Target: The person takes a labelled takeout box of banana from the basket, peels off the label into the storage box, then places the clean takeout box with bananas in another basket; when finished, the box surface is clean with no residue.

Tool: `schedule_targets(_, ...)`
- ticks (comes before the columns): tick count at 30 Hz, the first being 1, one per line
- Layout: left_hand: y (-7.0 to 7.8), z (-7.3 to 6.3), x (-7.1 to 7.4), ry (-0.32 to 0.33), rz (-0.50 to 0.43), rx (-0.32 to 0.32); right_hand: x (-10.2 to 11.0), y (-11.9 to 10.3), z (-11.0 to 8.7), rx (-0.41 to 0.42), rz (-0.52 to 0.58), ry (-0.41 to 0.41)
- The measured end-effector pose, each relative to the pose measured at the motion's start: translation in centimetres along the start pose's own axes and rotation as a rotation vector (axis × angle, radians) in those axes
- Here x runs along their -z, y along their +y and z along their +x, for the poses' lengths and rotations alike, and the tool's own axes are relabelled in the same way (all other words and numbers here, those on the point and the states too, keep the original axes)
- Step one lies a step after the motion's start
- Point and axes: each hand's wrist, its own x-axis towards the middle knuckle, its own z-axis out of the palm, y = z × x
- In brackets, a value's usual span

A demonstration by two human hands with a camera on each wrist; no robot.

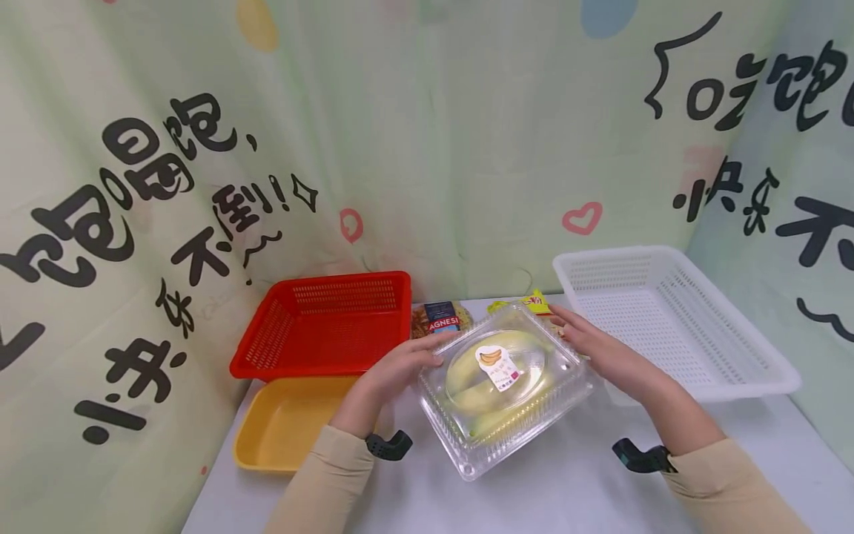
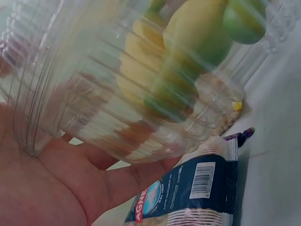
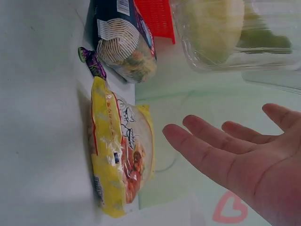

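Observation:
A clear plastic clamshell box of bananas [image 1: 500,386], with a banana-print sticker [image 1: 498,367] on its lid, is held tilted above the table. My left hand [image 1: 400,371] grips its left side; in the left wrist view the fingers [image 2: 124,181] reach beneath the ribbed wall. Yellow-green bananas [image 2: 188,52] show through the plastic there. By the box's far right side is my right hand [image 1: 594,345]. The right wrist view shows that hand with straight, spread fingers [image 3: 207,150], apart from the box.
Behind the box lie an AGNESI pasta bag [image 1: 443,317], a yellow food packet [image 3: 124,150] and a small purple-wrapped item [image 3: 95,64]. At left are a red basket [image 1: 320,374] and a yellow tray [image 1: 267,467]; at right, a white basket [image 1: 667,326]. Printed curtains [image 1: 427,148] hang around the table.

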Motion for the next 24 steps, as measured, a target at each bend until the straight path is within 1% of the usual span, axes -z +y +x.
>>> schedule_targets(4, -0.4, -0.2, 0.3, -0.062, -0.012, -0.018, -1.0, 0.4, 0.2, 0.016, 0.042, -0.059)
schedule_targets(9, -0.6, -0.3, 0.5, -0.085, -0.028, -0.011, -1.8, 0.8, 0.3, 0.014, 0.151, -0.124)
schedule_targets(12, -0.8, -0.3, 0.6, -0.096, -0.028, -0.005, -2.3, 0.7, 0.1, -0.009, 0.180, -0.115)
schedule_targets(18, -1.2, -0.4, 0.9, -0.100, -0.010, -0.010, -3.5, 0.6, -0.1, -0.039, 0.232, -0.063)
schedule_targets(21, -1.5, -0.3, 1.0, -0.082, -0.003, -0.031, -4.0, 0.6, -0.3, -0.033, 0.237, -0.021)
schedule_targets(22, -1.6, -0.3, 0.9, -0.058, -0.001, -0.034, -4.2, 0.6, -0.4, -0.035, 0.238, -0.005)
schedule_targets(24, -1.7, -0.3, 0.8, 0.024, 0.013, -0.033, -4.6, 0.6, -0.5, -0.037, 0.246, 0.029)
